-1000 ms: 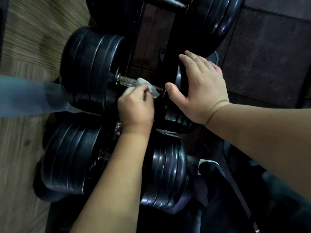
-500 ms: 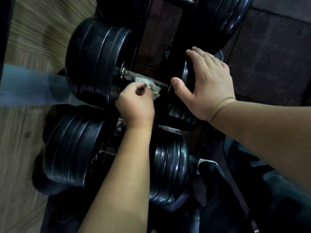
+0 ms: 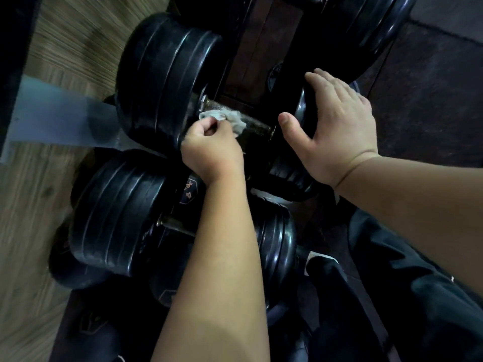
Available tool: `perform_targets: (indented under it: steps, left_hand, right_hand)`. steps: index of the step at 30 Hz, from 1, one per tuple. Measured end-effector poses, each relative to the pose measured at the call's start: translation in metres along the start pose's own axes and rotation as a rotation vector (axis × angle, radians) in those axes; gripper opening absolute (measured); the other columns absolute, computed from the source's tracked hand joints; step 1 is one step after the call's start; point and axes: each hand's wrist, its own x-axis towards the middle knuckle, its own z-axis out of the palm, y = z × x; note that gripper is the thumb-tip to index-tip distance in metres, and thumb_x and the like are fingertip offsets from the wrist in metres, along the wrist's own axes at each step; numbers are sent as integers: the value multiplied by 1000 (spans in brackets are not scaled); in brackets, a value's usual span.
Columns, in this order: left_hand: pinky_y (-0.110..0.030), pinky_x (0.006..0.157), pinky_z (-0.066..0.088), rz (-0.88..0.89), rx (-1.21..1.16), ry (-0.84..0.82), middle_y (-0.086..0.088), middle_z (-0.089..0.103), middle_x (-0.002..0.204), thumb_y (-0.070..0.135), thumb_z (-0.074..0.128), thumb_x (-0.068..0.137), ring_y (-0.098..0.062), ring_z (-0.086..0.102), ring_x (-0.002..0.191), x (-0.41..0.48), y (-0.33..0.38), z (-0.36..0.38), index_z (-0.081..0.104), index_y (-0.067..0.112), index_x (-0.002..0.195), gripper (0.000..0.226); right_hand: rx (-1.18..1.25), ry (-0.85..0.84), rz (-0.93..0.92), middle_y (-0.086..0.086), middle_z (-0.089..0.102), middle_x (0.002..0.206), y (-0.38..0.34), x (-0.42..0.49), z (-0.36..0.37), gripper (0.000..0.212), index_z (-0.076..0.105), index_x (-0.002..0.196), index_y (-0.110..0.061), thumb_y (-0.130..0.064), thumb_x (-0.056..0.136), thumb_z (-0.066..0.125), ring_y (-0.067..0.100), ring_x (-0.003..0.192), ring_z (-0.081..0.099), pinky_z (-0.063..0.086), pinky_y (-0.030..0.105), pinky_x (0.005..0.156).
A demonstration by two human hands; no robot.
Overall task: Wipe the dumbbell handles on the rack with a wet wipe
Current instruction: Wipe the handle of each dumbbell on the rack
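**Wet wipe** point(image 3: 224, 118): a crumpled, pale grey-white wad. It is pinched in the curled fingers of the left hand point(image 3: 211, 150) and pressed onto the dumbbell handle point(image 3: 254, 125), just beyond the knuckles. It is judged light, limp and damp. Bunching or tearing on a rough bar is to be expected, so it is best kept as a folded pad between thumb and fingertips.

**Handle:** a short, dark, dull metal bar with a mottled surface; whether this is knurling or wear cannot be told. A brighter collar is seen at the end just past the left hand. The stretch between the wipe and the thumb of the right hand point(image 3: 337, 126) is uncovered. The bar is judged rigid and rough enough to drag on the wipe.

**Dumbbell** point(image 3: 167, 82): black stacked plates at each end, with glossy rims. It is laid across the rack point(image 3: 264, 48), whose brown panel shows beyond both hands. It is judged very heavy, so it is to be steadied rather than lifted.

**Right hand:** the fingers are straight and spread flat over the end plates beside the handle, with the thumb held apart. Nothing is gripped.

**Second dumbbell** point(image 3: 117, 220): it lies beneath the left forearm, nearer the body. Its bar is largely hidden by the arm.
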Motion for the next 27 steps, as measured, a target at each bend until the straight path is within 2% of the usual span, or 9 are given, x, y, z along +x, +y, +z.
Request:
perform_targets:
  steps: [5,7,10,13,17,20,23,27]
  left_hand:
    - [-7,69,48,48,104,-198,14,69,74,15,79,84,-1,67,71,-25,-5,9,82,14,99,15]
    - [-4,68,46,47,106,-135,8,74,82,16,79,85,-3,67,74,-22,-4,8,82,15,101,17]
    - [-5,72,48,93,89,65,4,79,92,18,76,89,-2,65,77,-9,2,2,82,16,104,17]
    - [-6,73,48,95,110,106,4,79,94,19,75,90,-2,65,78,-8,3,3,82,17,106,17]
    - [-9,71,47,79,189,-20,-2,80,91,17,77,86,-8,67,77,-25,-3,7,83,13,102,18]
    - [-2,68,44,51,193,-140,4,77,83,17,79,86,1,64,69,-38,-7,3,83,12,101,16]
    - [-9,74,51,-9,138,-70,18,71,76,17,81,86,10,63,66,-42,-5,-14,83,16,98,13]
    - [-25,81,60,-4,75,30,15,73,78,20,81,86,-1,71,77,-52,-2,-49,83,22,97,11]
  right_hand:
    - [2,9,0,4,40,157,0,1,2,80,40,150,-13,-66,89,37,22,147,34,26,46,120]
    - [2,14,-6,5,40,157,2,1,2,80,40,150,-13,-66,90,37,22,147,34,26,46,120]
    - [1,8,-14,5,39,158,2,0,2,79,39,151,-14,-66,91,37,22,148,33,25,47,120]
    - [0,3,-24,4,38,158,4,1,3,79,38,151,-14,-67,92,37,22,148,32,24,47,121]
    - [23,6,-28,4,40,157,5,2,4,80,40,150,-14,-67,90,38,23,147,34,25,47,120]
    - [42,3,-30,4,40,157,5,2,4,80,40,149,-14,-67,90,39,23,147,33,25,49,120]
    - [58,-21,-47,4,38,158,5,2,3,79,38,150,-14,-66,91,40,22,148,31,23,48,121]
    - [77,-35,-36,0,36,159,7,3,2,79,36,151,-17,-68,90,41,18,149,28,20,46,122]
